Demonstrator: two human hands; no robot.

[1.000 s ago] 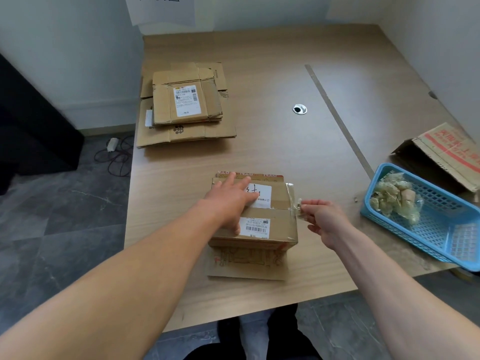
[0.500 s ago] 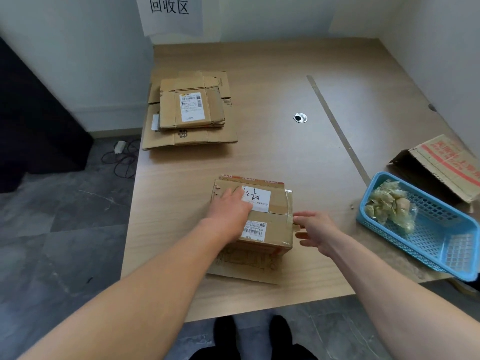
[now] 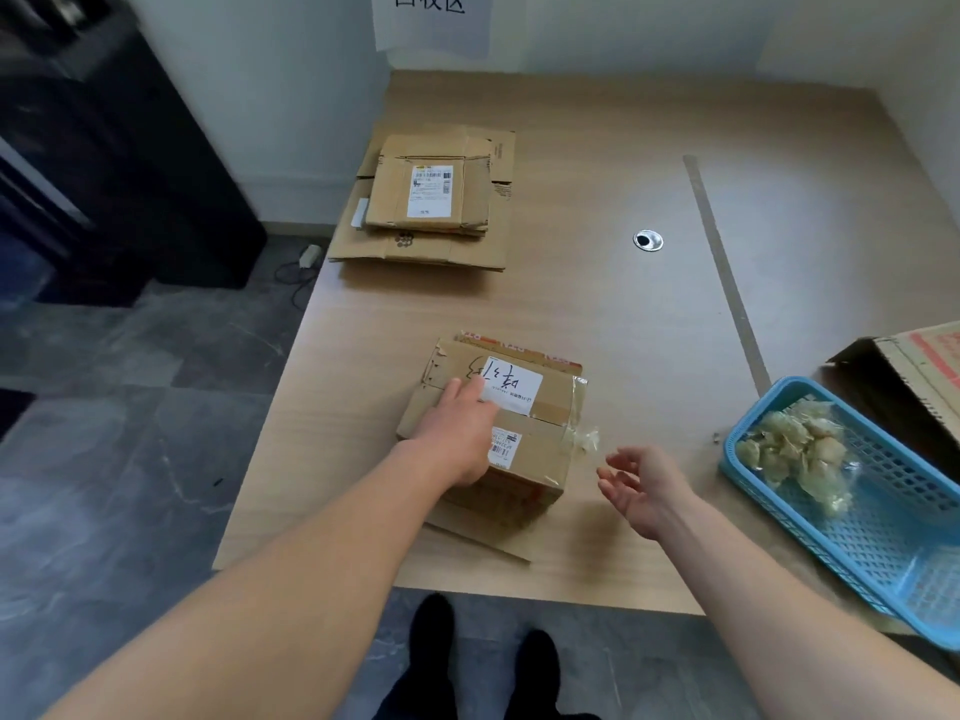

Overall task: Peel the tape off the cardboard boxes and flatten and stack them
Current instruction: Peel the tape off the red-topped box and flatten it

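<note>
Peeling tape from the box (image 3: 540, 462) near the front edge of the table (image 3: 623, 324)

The left hand (image 3: 460, 439) presses flat on the box top, fingers straight. The right hand (image 3: 644, 485) hangs loose and empty just beside the lifted tape end (image 3: 586, 440), which it pinched a second ago. Best to pinch that end again close to the cardboard and pull low along the seam.

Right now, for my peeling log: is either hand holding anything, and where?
Nothing is held. The left hand presses flat on top of the box; the right hand is open, not touching the loose tape end.
</note>
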